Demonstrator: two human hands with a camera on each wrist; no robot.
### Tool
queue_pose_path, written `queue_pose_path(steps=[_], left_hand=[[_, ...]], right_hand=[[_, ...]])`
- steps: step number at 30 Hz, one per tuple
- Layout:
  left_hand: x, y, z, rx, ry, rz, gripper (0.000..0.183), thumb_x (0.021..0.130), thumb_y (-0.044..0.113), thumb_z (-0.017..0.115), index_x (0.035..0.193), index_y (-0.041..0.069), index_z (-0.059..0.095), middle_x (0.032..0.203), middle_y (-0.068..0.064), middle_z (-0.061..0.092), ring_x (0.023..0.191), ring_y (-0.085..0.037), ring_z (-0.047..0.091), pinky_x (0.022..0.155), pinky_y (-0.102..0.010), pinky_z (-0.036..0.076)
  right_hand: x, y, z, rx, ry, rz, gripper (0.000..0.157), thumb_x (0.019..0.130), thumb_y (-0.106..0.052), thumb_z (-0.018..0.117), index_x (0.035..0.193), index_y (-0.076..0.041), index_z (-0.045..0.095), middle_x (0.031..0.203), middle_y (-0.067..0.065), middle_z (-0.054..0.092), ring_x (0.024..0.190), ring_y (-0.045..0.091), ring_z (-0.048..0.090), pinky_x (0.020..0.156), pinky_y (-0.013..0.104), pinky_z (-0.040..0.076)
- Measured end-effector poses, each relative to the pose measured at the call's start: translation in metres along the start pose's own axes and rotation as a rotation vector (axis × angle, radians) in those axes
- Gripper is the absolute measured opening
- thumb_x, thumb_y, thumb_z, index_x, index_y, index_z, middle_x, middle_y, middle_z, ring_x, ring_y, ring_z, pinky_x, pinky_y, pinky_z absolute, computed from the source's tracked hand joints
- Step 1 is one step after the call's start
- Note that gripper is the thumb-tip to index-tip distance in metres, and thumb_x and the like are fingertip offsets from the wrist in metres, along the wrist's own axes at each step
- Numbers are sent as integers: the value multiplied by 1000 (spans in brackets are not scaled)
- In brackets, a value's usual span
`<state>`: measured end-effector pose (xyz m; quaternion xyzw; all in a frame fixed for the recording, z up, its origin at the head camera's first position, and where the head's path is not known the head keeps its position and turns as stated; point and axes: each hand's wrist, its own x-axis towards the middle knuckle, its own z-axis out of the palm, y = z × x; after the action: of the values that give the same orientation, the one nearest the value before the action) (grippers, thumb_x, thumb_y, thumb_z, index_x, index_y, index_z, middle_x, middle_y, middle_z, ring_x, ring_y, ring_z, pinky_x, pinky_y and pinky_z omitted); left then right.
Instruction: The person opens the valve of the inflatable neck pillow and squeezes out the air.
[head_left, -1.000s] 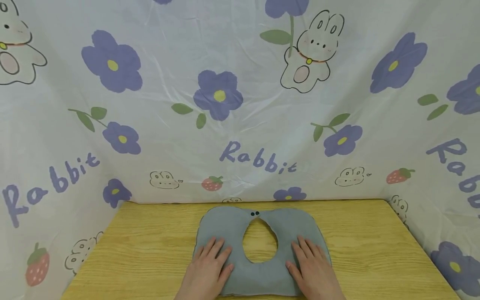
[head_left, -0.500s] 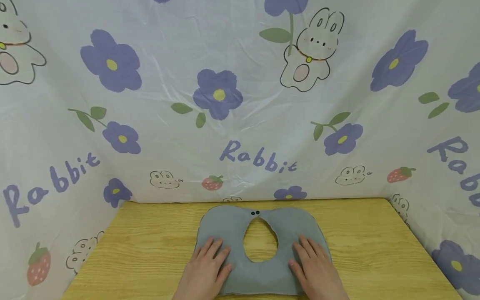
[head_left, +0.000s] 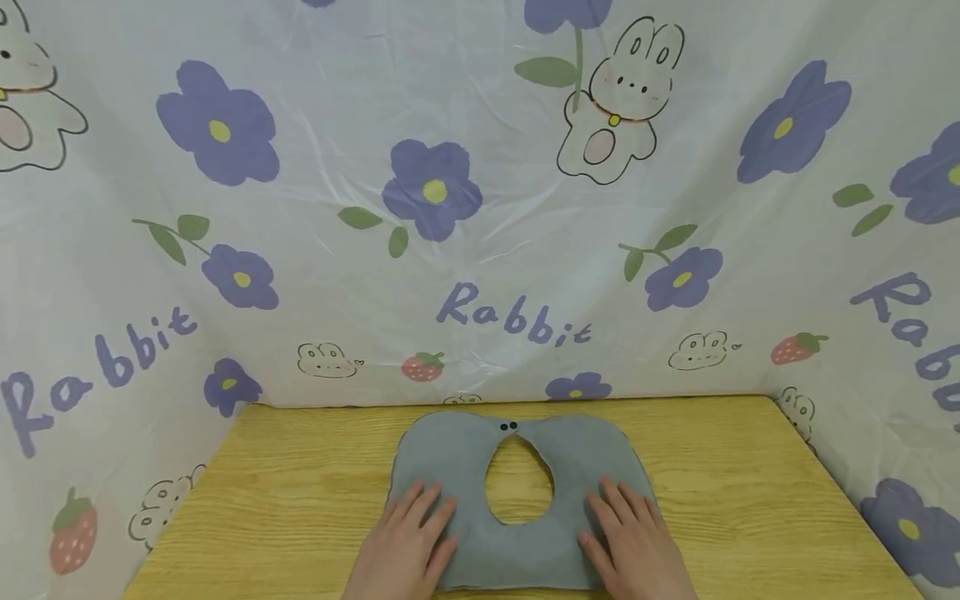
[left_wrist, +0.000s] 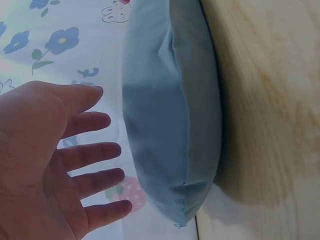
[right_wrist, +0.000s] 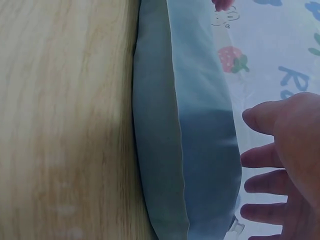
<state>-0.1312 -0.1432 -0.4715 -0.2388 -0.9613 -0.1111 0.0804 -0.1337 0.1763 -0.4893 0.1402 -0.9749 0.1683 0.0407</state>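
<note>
Grey pillow (head_left: 517,554) lies flat on the table (head_left: 292,500), before the rabbit cloth (head_left: 360,283). The left hand (head_left: 403,540) and right hand (head_left: 634,540) are over its sides, fingers straight and spread wide.

Wood-grain table (head_left: 292,492), grey cushion (head_left: 519,552) lying flat.
</note>
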Motion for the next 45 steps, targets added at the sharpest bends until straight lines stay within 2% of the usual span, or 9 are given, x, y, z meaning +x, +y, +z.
queue_pose_path(steps=[7,15,26,39,42,45], left_hand=[[-6,0,7,80,45,54,39,95,34,73,128,12,71,132,-12,65,124,-36,60,94,-51,55],[-6,-2,17,53,-8,46,38,95,35,73,126,12,71,131,-12,64,124,-37,59,90,-52,55],[-7,-2,20,57,1,43,37,93,33,74,123,13,73,129,-11,65,123,-36,59,91,-50,55],[-8,-2,21,40,-18,31,38,93,33,74,125,13,72,130,-11,64,124,-36,58,92,-52,54],[-7,0,20,43,-2,42,39,92,32,75,125,13,71,130,-11,64,124,-36,59,92,-53,54],[-6,3,18,54,27,79,40,92,31,75,127,13,70,130,-11,64,123,-35,59,92,-53,55]], right_hand=[[-6,-1,3,-42,37,-17,38,97,-35,71,126,-10,72,140,11,62,131,39,53,107,66,37],[-7,3,9,-54,28,-8,37,96,-34,72,125,-10,72,139,11,63,131,39,53,106,69,36],[-7,6,12,-56,23,-10,37,96,-35,72,125,-11,72,140,10,63,131,38,54,107,69,35],[-7,5,13,-58,42,-21,38,94,-33,74,124,-10,72,138,11,63,130,38,54,107,69,35],[-8,3,10,-35,46,-47,38,95,-33,72,125,-10,71,138,12,63,131,38,53,107,69,34],[-10,1,8,-27,72,-131,37,98,-34,70,125,-9,71,138,13,63,129,37,55,106,68,37]])
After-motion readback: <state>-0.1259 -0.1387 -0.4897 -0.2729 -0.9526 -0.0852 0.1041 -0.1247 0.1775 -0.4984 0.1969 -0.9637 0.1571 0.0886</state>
